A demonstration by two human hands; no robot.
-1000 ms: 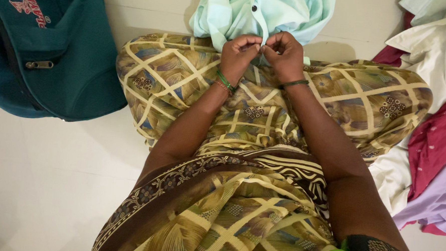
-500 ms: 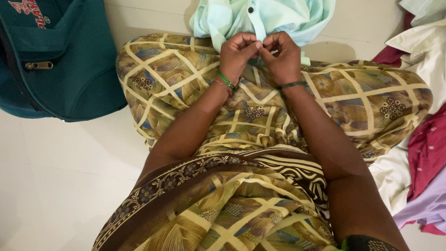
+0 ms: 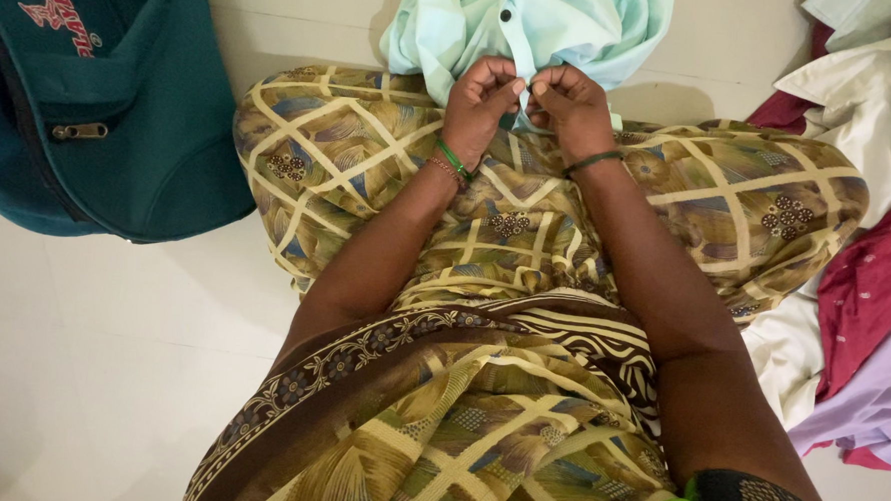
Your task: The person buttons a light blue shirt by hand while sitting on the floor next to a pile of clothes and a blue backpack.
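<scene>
Mint cotton, thin and slippery-looking: the shirt (image 3: 535, 24) lies bunched on the floor just past the knees, its button strip pulled back toward the lap. Both hands meet on that strip. Left hand (image 3: 482, 97) has fingertips curled in, thumb and forefinger pinching the strip's edge. Right hand (image 3: 569, 104) mirrors it, fingertips pressed onto the same strip, nails nearly touching the left's. Whether a button sits between them I cannot tell; knuckles hide it.

Risks, as I judge them:
- Grip is fingertip-only on a narrow fold. Smooth fabric could slide out if either pinch eases.
- Rest of the shirt is a loose heap, so its drag pulls away from the hands and could skew the strip.
- Small dark buttons (image 3: 506, 15) further up show the spacing; strips that sit offset would mismatch button and hole.
- Bangles (image 3: 450, 161) at the left wrist could snag loose cloth.

Outward: sari (image 3: 370, 147) over crossed knees, olive and brown with a yellow lattice, soft drape, uneven support. Teal bag (image 3: 121, 116), padded with a metal zip pull, sits at left. Clothes pile (image 3: 866, 249) in white, maroon and lilac crowds the right. Floor (image 3: 90, 365) is pale glossy tile.
</scene>
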